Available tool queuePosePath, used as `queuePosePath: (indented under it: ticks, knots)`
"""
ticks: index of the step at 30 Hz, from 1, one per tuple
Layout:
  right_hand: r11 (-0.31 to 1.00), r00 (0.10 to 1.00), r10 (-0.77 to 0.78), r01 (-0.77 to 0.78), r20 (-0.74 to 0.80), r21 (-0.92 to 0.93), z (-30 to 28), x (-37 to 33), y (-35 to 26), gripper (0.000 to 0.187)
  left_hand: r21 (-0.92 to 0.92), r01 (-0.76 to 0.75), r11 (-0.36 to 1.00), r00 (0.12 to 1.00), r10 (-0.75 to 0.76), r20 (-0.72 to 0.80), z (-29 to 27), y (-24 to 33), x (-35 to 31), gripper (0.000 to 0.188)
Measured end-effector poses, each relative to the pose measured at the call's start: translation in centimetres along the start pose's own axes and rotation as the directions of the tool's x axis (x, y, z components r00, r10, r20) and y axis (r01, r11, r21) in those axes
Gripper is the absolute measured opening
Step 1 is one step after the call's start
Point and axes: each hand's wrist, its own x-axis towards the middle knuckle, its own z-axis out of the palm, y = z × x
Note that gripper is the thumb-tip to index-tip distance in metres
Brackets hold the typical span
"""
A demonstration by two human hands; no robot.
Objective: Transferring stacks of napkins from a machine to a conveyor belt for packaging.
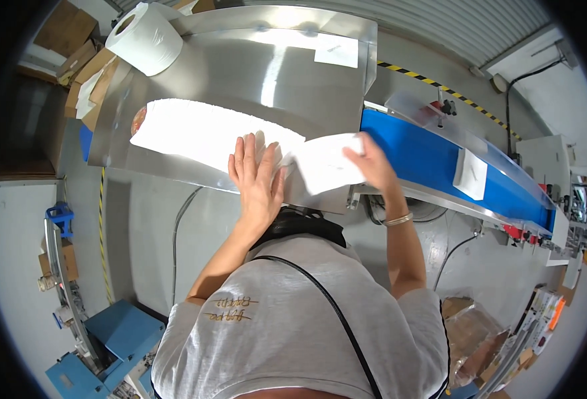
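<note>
A long row of white, paper-like pieces (200, 133) lies across the metal table (233, 73), with a reddish thing (139, 122) showing at its left end. My left hand (257, 179) rests on the right part of this row, fingers stretched out and holding nothing. Just right of it, my right hand (373, 165) pinches the right edge of a flat white packet (325, 165). The packet is tilted and slightly blurred, and its left edge meets the end of the row. I cannot tell whether it still touches the row.
To the right runs a blue conveyor belt (420, 149) with another white packet (471, 174) on it. A large white roll (146, 41) stands at the table's far left corner. A white sheet (336, 50) lies at the far right. Cardboard boxes (94, 83) are beyond the left edge.
</note>
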Motion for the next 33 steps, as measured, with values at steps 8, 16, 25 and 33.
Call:
queuePosePath:
  ticks: [8,16,25,33]
  knots:
    - [0.632,0.569,-0.135,-0.581,-0.811,-0.513,-9.3,-2.5,2.8,0.054,-0.03,-0.072,0.997,0.996,0.07,-0.056,-0.1,-0.5,0.3,0.034]
    - [0.948,0.983,-0.097,0.139,0.154,-0.287,0.9,-0.7,-4.9,0.056,-0.021,-0.074,0.997,0.997,0.073,-0.013,-0.3,-0.6,0.2,0.028]
    - [0.994,0.996,0.057,-0.05,-0.067,0.102,0.1,0.2,-1.2,0.033,-0.06,-0.05,0.997,0.999,0.048,-0.026,-0.2,-1.8,1.1,0.04]
    - [0.833,0.574,-0.189,-0.336,-0.797,-0.44,-11.5,-1.2,6.8,0.053,-0.045,-0.045,0.998,0.998,0.044,-0.036,-0.5,-1.9,1.1,0.033]
